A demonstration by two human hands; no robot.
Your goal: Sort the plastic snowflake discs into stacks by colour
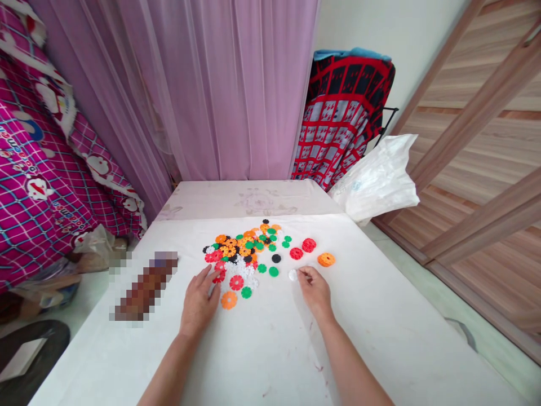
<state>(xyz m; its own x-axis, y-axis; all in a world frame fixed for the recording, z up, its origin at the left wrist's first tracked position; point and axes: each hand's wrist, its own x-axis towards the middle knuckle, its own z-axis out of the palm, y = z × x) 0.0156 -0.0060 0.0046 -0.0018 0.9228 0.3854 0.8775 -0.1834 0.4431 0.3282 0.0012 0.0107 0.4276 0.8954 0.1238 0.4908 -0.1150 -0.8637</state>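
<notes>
My left hand (201, 301) rests at the left edge of a mixed pile of flower-shaped discs, its fingers apart and touching red discs (218, 276). My right hand (313, 288) pinches a white disc (293, 275) just above or on the cloth. White discs (240, 268) lie in the pile among orange, black, green and red ones. An orange disc (229, 300) and a green disc (246, 292) sit at the near side. Between my hands are a green disc (274, 272) and a black disc (276, 258). Red discs (309, 245) and stacked orange discs (326, 259) lie beyond my right hand.
The discs lie on a white-covered table (372, 338). A pixelated brown object (146, 287) is at the left. A white plastic bag (376, 177) stands by the far right corner. Purple curtains (240, 84) hang behind, and wooden doors (473, 129) stand at the right.
</notes>
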